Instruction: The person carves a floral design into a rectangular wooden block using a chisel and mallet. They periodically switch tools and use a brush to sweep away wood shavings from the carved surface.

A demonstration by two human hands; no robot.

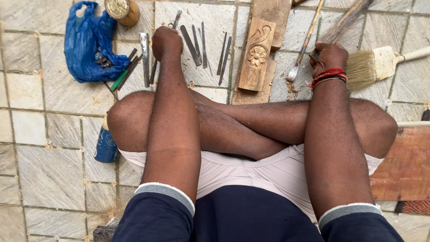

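Note:
I sit cross-legged on a tiled floor. My left hand [165,42] reaches forward, fingers curled down onto a row of metal chisels [197,45] lying on the tiles; whether it grips one is hidden. A carved wooden block with a flower motif [256,56] lies ahead between my hands, on a plain plank [268,13]. My right hand [329,56], with red threads at the wrist, is closed around the end of a wooden stick [347,20] that leads away to the top right.
A blue plastic bag [92,42] with small tools lies at the far left, beside a round wooden mallet [122,10]. A wide paintbrush [380,62] lies right. A thin metal-tipped tool [304,45], a blue can [105,145] and a wooden board [405,163] are also near.

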